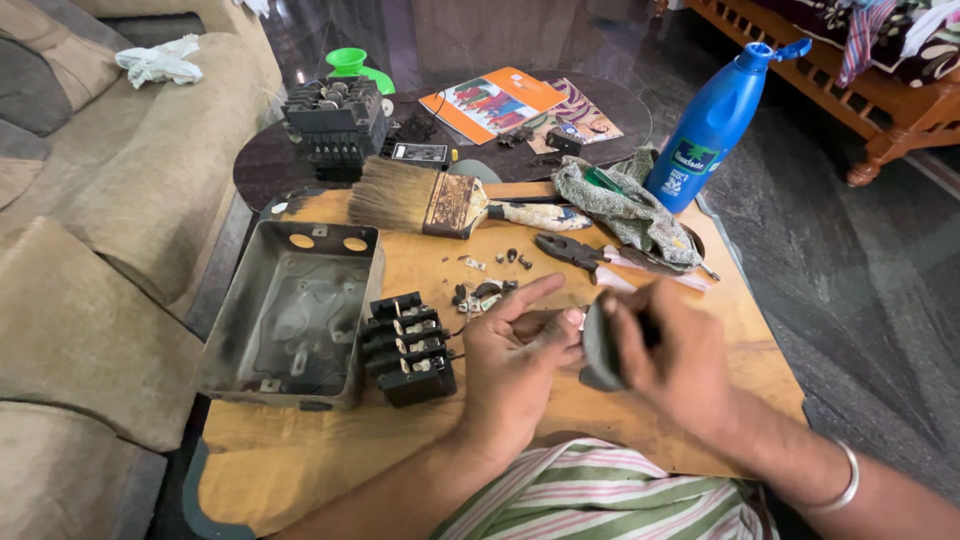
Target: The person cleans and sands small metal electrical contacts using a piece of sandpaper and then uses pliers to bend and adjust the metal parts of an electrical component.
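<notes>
Pinched in the right hand (665, 350) is a dark rounded plastic part (600, 350) – left hand (515, 355) fingers meet it, above the wooden board (600, 410). Dismantling looks well along: black terminal block (410, 345) lies out of the grey metal box (290, 315), loose screws (510, 258) scattered – reassembly remains.
</notes>
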